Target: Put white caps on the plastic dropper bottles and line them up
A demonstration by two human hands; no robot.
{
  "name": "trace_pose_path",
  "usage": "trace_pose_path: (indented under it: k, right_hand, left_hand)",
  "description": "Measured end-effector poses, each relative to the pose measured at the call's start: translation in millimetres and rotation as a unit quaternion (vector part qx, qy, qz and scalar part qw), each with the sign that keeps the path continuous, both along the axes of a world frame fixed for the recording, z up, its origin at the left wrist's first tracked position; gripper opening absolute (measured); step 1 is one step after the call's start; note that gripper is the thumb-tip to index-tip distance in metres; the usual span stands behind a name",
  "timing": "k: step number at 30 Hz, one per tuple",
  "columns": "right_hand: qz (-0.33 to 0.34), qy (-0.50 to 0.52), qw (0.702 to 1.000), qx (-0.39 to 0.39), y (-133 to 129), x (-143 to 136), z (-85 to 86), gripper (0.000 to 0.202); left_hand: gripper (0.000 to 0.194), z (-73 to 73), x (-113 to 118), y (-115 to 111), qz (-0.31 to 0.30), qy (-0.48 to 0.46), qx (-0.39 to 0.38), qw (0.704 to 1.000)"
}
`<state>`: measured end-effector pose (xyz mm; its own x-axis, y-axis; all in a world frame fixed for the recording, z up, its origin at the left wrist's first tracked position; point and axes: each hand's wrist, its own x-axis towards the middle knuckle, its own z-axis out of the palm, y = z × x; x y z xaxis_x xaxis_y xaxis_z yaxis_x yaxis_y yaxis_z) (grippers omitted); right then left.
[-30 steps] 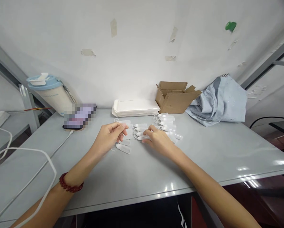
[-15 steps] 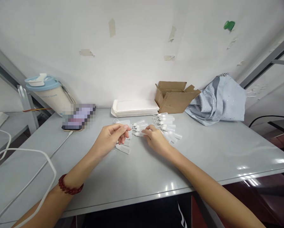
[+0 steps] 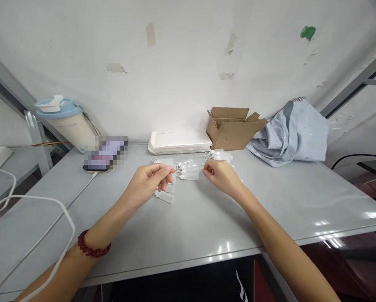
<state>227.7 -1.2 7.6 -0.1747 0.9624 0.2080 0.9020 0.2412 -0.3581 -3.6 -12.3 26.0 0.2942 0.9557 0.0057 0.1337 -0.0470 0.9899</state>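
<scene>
Small translucent plastic bottles with white tops and thin loops lie on the grey table in three loose groups. My left hand hovers over the left group, thumb and fingertips pinched together; what they hold, if anything, I cannot make out. Between my hands, the middle group lies with its loops to the left. My right hand is at the right group, covering much of it. Its fingers are curled and closed, with the fingertips' contents hidden.
Behind the bottles sits a stack of white envelopes beside an open cardboard box. A light blue cloth bag slumps at the right. Leftward are a phone on a white cable and a cream tumbler.
My right hand has moved right, from the middle group to the right group, uncovering the nearest middle bottle. My left hand has stayed nearly still. The view has shifted slightly.
</scene>
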Motion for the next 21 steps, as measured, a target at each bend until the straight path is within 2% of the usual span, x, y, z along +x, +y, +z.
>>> trace_pose_path:
  k: [4, 10, 16, 21]
  right_hand:
    - [-0.049, -0.075, 0.994, -0.056, 2, 13, 8.7, 0.018]
    - [-0.037, -0.126, 0.986, -0.104, -1, 23, 12.6, 0.009]
    - [-0.044, -0.162, 0.978, -0.127, -3, 24, 14.3, 0.016]
    - [-0.046, -0.183, 0.97, -0.156, -4, 21, 14.0, 0.015]
  left_hand:
    - [0.028, -0.3, 0, 0, 0.001, 0.003, -0.001, 1.0]
    - [0.026, -1.9, -1, 1, -0.004, 0.001, -0.002, 1.0]
    - [0.026, -2.6, 1, 0, -0.014, 0.014, -0.003, 1.0]
    - [0.028, -2.6, 2, -2, -0.019, 0.029, -0.001, 0.999]
